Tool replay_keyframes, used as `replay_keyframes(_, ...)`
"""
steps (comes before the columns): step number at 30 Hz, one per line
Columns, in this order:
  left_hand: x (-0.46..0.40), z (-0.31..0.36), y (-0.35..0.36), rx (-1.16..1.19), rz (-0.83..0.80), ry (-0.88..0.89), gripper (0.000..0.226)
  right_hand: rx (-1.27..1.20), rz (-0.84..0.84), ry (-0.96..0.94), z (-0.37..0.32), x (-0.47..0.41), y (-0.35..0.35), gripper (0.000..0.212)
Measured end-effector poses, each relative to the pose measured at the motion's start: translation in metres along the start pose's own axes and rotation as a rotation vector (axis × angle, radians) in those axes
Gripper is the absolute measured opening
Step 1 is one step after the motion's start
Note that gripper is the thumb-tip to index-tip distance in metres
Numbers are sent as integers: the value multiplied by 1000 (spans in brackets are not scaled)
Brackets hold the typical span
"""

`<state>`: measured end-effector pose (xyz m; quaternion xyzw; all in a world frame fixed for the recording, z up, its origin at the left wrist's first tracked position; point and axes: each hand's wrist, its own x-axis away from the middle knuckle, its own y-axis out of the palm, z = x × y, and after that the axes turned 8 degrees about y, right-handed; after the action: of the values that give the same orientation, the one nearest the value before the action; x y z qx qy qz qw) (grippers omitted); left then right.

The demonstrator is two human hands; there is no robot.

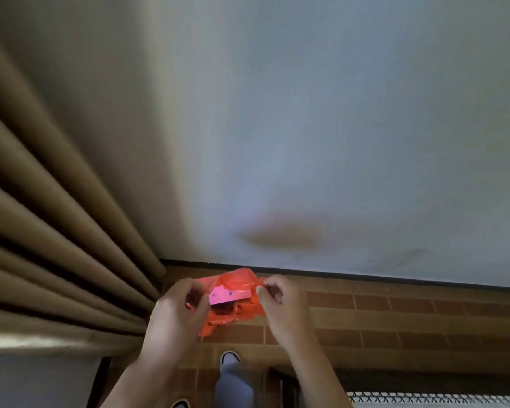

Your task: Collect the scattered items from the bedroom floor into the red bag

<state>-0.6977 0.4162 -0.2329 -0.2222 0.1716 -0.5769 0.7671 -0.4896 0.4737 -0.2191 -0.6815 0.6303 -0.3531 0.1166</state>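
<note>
Pale blue-grey wall (306, 128) and brown brick-pattern floor (395, 316) fill the view, folded tan curtain (42, 216) at left. Held above the floor, the thin red plastic bag (233, 307) stretches side to side between both hands: left hand (174, 313) and right hand (280, 304) each pinch a rim, equally near, mouth up, a pink card (223, 295) inside.

**Bare arms, grey trousers, dark shoes**

Both forearms are bare, with no sleeves, and the left hand (175, 312) and right hand (281, 304) wear nothing. Grey trousers (233, 387) cover the legs. Dark shoes (229, 358) have white soles.
</note>
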Motion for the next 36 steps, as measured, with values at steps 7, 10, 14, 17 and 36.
replay_keyframes(7,-77,-67,51,-101,-59,-205,21,60,-149,54,41,-111,50,9)
replay_keyframes(10,-103,-104,82,-129,-106,-279,17,82,-222,75,65,-150,78,7)
replay_keyframes(14,-129,-164,124,-167,-171,-377,16,137,-298,79,105,-199,121,7)
replay_keyframes(17,-141,-207,148,-165,-227,-470,14,156,-361,94,136,-233,157,4)
replay_keyframes(36,-212,-403,260,-261,-231,-493,13,165,-325,151,259,-383,336,16)
